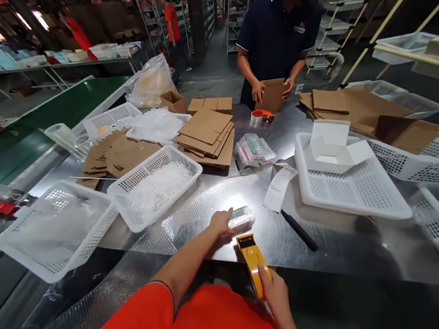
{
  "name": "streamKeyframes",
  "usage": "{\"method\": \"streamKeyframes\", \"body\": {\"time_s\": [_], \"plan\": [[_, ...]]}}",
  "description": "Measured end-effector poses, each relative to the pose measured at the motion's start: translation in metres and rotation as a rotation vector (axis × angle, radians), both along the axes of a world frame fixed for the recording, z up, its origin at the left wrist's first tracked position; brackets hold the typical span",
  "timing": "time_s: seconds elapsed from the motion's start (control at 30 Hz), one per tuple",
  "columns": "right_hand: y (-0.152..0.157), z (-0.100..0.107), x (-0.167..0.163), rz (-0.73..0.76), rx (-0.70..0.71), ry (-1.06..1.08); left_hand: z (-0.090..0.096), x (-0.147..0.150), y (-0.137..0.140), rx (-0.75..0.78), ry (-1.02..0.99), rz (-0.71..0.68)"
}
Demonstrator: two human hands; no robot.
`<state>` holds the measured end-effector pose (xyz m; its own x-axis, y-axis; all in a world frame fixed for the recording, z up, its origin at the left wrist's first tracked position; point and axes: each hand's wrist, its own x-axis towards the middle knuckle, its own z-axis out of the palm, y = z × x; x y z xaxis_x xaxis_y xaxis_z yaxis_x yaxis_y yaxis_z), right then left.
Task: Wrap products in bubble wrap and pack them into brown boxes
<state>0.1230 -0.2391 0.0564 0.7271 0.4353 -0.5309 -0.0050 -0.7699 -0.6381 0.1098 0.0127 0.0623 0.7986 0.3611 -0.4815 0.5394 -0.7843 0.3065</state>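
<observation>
My left hand [221,222] grips the left end of a small bubble-wrapped package [242,217] lying on the metal table [223,196]. Its thumb stretches along the top edge, while the other fingers are partly hidden. Close to the table's front edge, my right hand [275,290] is closed around a yellow tape dispenser [254,265]. The dispenser's head points up toward the package, a short gap away from it. To the right lie a white printed paper slip [279,189] and a black-handled tool [300,231]. Bubble wrap [203,199] spreads left of the package.
White baskets [114,192] stand left, one with shredded filler. Another basket [391,209] at right holds an open white box [332,147]. Behind are wrapped packages [254,150], flat cardboard [207,133] and an orange tape dispenser [263,114]. Opposite, a co-worker [278,27] holds a carton [272,95].
</observation>
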Motion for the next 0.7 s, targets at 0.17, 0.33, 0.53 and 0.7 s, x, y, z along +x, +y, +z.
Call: {"method": "streamKeyframes", "body": {"time_s": [0.17, 0.33, 0.53, 0.7], "plan": [[0.037, 0.016, 0.029, 0.098, -0.231, -0.02, 0.001, 0.003, -0.007, 0.009, 0.019, -0.012], [0.059, 0.028, 0.053, 0.128, -0.349, -0.024, -0.004, 0.011, -0.004, -0.01, 0.062, 0.008], [0.074, 0.031, 0.077, 0.126, -0.346, -0.026, -0.001, 0.013, -0.006, -0.026, 0.052, 0.025], [0.081, 0.03, 0.094, 0.137, -0.32, -0.064, -0.003, 0.012, -0.011, -0.033, 0.034, 0.051]]}}
